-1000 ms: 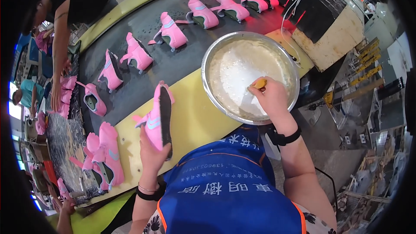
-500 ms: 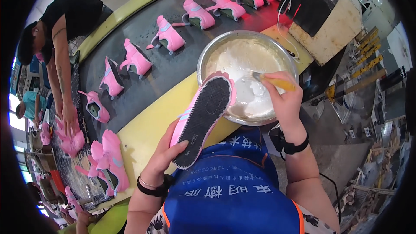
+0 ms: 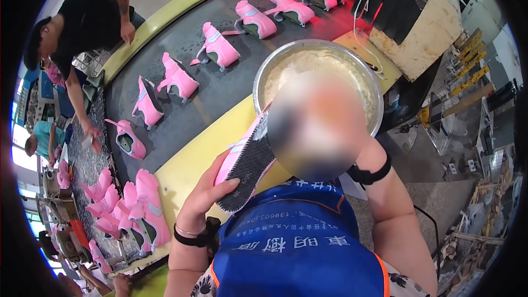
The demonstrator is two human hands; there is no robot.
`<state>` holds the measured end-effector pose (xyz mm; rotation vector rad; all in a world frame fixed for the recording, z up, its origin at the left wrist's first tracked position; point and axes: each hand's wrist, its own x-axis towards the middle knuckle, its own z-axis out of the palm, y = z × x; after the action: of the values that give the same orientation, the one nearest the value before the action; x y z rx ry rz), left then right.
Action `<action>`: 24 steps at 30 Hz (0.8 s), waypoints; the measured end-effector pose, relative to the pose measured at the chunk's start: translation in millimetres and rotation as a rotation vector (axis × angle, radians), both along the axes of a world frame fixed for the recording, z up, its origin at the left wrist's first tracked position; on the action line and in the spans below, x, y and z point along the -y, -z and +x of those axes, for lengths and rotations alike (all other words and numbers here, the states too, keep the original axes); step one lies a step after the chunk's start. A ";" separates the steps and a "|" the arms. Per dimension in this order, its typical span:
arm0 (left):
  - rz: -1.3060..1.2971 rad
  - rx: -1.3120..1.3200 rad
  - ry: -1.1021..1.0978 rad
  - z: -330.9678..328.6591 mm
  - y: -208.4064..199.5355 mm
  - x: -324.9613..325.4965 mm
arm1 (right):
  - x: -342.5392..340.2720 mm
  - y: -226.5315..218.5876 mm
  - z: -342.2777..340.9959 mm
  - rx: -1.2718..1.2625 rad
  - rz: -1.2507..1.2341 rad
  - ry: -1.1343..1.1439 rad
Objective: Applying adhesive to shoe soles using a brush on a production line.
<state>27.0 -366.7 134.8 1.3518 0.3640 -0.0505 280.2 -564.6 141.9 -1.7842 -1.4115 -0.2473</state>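
In my left hand (image 3: 212, 190) is a pink shoe upper (image 3: 248, 168), held by its heel with the dark, stitched-edge sole side facing up. My thumb presses on the sole and my fingers wrap the pink side. A whitish wet smear shows near the toe half. My right hand (image 3: 372, 155) is over the toe end, above the metal bowl (image 3: 377, 121) of creamy white liquid. A round blurred patch covers its fingers, the toe and the yellow-handled brush seen in it half a second ago.
Several pink shoe uppers (image 3: 220, 47) stand spaced along a dark belt (image 3: 181, 38), which leads to a red-lit opening. More pink uppers (image 3: 151, 209) cluster on the left table. A co-worker (image 3: 88, 16) leans over there. A yellow ledge (image 3: 192, 148) runs beside the belt.
My right hand has come from the bowl to the shoe upper's toe end, and a whitish smear now shows on the sole. The co-worker's hands have left the pink uppers.
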 end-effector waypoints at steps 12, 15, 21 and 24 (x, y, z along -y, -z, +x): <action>-0.101 0.018 -0.040 -8.2 20.1 1.7 | -7.8 20.8 -33.8 -0.391 0.336 0.152; -0.054 0.033 -0.035 -11.0 23.0 3.7 | -2.0 24.7 -40.0 -0.509 0.117 0.352; -0.023 0.013 -0.076 -15.6 28.1 9.2 | 1.2 17.7 -82.1 -0.539 0.130 0.242; -0.048 0.005 -0.080 -15.0 28.2 9.5 | 2.7 9.6 -102.4 -0.669 0.163 0.134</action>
<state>12.0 -376.2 106.6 1.2886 0.4106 0.0105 177.8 -567.4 132.3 -1.6136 -0.7748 0.1566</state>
